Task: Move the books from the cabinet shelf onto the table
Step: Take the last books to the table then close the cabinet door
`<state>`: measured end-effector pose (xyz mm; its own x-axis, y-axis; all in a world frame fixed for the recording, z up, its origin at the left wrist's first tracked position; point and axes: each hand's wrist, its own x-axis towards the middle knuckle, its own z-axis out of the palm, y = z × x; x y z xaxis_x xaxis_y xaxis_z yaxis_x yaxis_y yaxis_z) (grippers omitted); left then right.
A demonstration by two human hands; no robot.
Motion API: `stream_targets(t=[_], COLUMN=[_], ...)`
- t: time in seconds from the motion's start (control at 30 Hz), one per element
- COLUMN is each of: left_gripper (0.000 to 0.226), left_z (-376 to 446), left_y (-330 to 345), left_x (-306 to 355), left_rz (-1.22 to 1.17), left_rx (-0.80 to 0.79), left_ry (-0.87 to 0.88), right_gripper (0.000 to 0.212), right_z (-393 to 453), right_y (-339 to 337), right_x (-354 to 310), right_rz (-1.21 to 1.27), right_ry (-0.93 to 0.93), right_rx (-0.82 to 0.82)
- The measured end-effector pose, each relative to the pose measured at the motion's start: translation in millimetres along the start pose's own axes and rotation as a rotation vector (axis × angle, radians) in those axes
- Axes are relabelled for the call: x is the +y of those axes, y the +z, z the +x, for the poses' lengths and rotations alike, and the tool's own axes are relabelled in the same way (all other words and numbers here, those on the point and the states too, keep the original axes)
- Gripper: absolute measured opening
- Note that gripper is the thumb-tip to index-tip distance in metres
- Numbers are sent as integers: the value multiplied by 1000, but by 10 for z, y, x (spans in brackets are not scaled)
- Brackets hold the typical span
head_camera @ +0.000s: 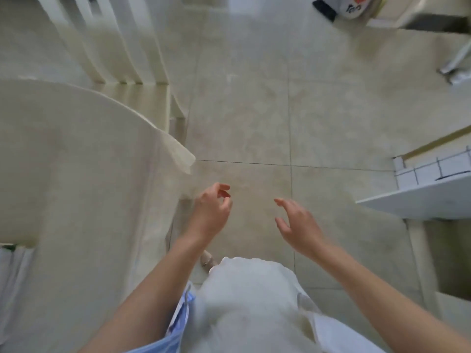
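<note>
Both my hands hang in front of me over the tiled floor, and neither holds anything. My left hand [212, 208] is just right of the table's corner, its fingers loosely curled. My right hand [297, 225] is a little further right, fingers relaxed and spread. The table [63, 161], draped in a cream cloth, fills the left side. A white cabinet shelf [420, 200] juts in at the right edge, with a white tiled surface behind it. No books show anywhere in the frame.
A white slatted chair [114, 47] stands at the table's far side. A bag with orange print [351, 6] lies on the floor at the top right, beside a metal furniture leg [456, 62]. Open beige floor tiles [254, 110] lie ahead.
</note>
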<state>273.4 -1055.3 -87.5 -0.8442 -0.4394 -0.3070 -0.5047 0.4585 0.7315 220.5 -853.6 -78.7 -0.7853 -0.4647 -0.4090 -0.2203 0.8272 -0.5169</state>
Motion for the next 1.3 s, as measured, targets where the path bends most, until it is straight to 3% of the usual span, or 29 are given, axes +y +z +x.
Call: stream_targets(t=[0.33,0.57,0.9,1.13,1.3], left_gripper=[31,29,31,33,37], left_z=[-308,-649,-673,-665,-641], left_y=[2389,3597,5170,6244,7005], left_x=[1627,2594,3797,4799,5236], left_rz=[-3,57,199,252,302], left_rx=[-319,-568,-771,-892,-926], left_ry=[197,369,543,657,636], right_gripper=[45,46,49,51,52], right_z=[-1264,-1844,-2217,-2304,-2328], right_y=[-976,-1438,-2320,-3066,-3456], right_x=[2218,3281,4938,5863,6590], right_rz=[217,323,381,380,322], right_ry=[363,565,798,898,874], right_rx=[316,490,679,641,612])
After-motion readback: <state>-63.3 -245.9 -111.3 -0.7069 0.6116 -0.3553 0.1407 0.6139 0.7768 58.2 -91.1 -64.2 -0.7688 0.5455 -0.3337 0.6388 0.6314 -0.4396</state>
